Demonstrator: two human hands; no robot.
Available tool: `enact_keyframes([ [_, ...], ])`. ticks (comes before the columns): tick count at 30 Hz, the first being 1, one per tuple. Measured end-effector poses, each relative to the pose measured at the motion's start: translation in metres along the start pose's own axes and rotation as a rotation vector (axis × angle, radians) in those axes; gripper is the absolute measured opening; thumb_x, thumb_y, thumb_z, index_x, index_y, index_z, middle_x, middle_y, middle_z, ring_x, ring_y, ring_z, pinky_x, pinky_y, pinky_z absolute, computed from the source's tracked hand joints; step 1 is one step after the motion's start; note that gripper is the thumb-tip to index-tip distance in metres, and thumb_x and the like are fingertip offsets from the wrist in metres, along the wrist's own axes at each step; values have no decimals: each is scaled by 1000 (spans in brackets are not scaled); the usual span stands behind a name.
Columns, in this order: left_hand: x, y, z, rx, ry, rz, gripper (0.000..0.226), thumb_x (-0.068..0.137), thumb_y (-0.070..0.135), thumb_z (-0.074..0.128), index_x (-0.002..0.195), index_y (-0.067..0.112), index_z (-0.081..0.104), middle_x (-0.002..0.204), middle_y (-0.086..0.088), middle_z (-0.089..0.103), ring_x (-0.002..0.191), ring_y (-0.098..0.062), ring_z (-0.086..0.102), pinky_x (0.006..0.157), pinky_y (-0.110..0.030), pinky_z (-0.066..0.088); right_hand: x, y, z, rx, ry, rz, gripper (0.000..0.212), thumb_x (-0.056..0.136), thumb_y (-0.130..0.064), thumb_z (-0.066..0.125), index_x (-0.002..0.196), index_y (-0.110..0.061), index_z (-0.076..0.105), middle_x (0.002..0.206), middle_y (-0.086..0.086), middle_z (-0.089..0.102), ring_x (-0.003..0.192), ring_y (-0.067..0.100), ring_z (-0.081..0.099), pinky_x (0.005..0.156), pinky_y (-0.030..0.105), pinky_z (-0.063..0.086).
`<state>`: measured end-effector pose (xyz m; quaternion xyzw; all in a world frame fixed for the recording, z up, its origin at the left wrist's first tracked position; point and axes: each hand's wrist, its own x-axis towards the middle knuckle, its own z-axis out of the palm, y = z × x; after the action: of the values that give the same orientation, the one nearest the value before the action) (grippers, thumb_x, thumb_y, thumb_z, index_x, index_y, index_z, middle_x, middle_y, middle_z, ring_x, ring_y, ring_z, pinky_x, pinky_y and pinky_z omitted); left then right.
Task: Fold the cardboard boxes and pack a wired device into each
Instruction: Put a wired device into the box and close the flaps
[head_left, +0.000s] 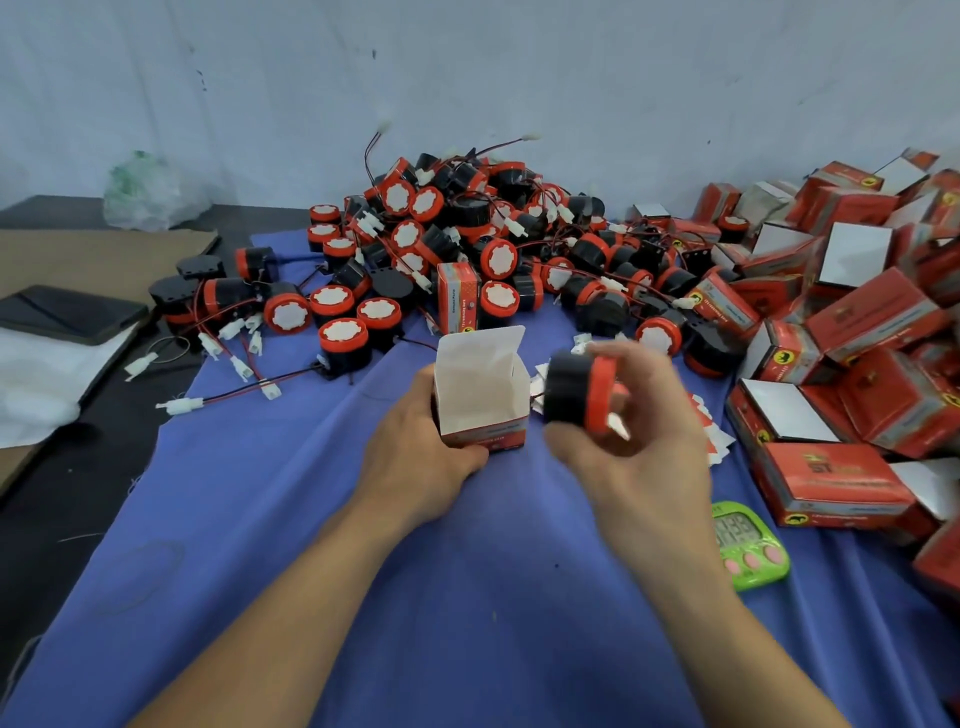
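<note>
My left hand (415, 457) grips a small red cardboard box (480, 395) from the left side and underneath. The box stands upright with its top flaps open and a white inside. Just right of it, my right hand (634, 441) holds a black and red round wired device (576, 392) on its side, level with the box's opening and a little apart from it. The device is blurred and its wire is mostly hidden behind it. A big heap of the same wired devices (467, 244) lies behind, on the blue cloth (467, 597).
Many folded red boxes (857, 322) are piled at the right. One closed box (457, 296) stands upright in front of the heap. A green timer (748, 545) lies near my right forearm. At the left are brown cardboard (93, 254), a dark tablet (67, 312) and a plastic bag (150, 192).
</note>
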<state>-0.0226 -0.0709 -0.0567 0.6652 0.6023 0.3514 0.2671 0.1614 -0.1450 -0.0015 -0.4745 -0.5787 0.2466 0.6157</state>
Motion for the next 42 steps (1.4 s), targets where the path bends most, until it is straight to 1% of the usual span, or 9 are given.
enact_keyframes([
  [5,2,0,0,3,-28,23,75,71,26,84,132,48,46,99,31,62,93,-4,61,69,-20,49,32,-30,-16,40,125,-155,67,83,1,73,140,-28,52,126,-5,66,104,12,68,81,19,53],
  [10,3,2,0,-14,-74,0,76,64,29,80,127,52,44,103,27,65,96,-6,63,77,-36,59,42,-55,8,-53,68,-298,61,74,-18,81,121,-36,45,109,-8,68,95,21,70,81,31,56],
  [16,3,5,-2,-85,-107,-17,82,52,41,77,128,44,48,109,21,69,101,-12,64,82,-37,57,43,-54,34,355,34,-29,45,91,-9,73,130,-14,53,96,-1,75,80,13,70,75,27,55],
  [21,1,6,-3,-46,-114,-7,72,62,32,76,127,45,47,105,20,68,96,-12,64,74,-29,55,49,-59,20,69,151,-134,45,86,-13,79,125,-21,59,105,-4,74,96,16,71,87,40,56],
  [24,0,9,-4,-40,-126,-18,67,58,38,69,121,47,48,103,20,69,95,-11,64,78,-37,57,52,-69,13,-208,140,-286,55,77,-21,82,127,-28,61,111,-15,69,104,8,67,90,26,54],
  [29,2,7,-2,-40,-133,-18,65,56,37,71,116,50,50,100,20,70,95,-12,66,81,-45,59,48,-61,26,-674,-239,-323,55,74,-29,83,124,-32,61,107,-11,69,99,18,62,87,36,46],
  [33,3,7,1,-18,-151,44,71,62,53,63,131,46,47,107,31,62,104,7,58,89,-17,53,28,-29,46,-910,-327,-277,49,75,-18,77,116,-25,50,89,-5,65,79,27,54,70,34,25],
  [37,2,7,-1,18,-117,48,56,69,42,63,122,54,47,105,32,61,109,-8,63,92,-35,54,20,-7,55,-1014,-326,-318,33,84,-30,70,100,-25,41,93,-6,67,83,24,60,86,31,30],
  [42,0,9,-6,25,-140,38,54,67,36,76,110,53,48,104,27,67,97,-1,63,85,-39,57,21,5,52,-1057,-312,-359,21,86,-35,69,96,-19,59,77,-3,70,79,23,67,107,36,26],
])
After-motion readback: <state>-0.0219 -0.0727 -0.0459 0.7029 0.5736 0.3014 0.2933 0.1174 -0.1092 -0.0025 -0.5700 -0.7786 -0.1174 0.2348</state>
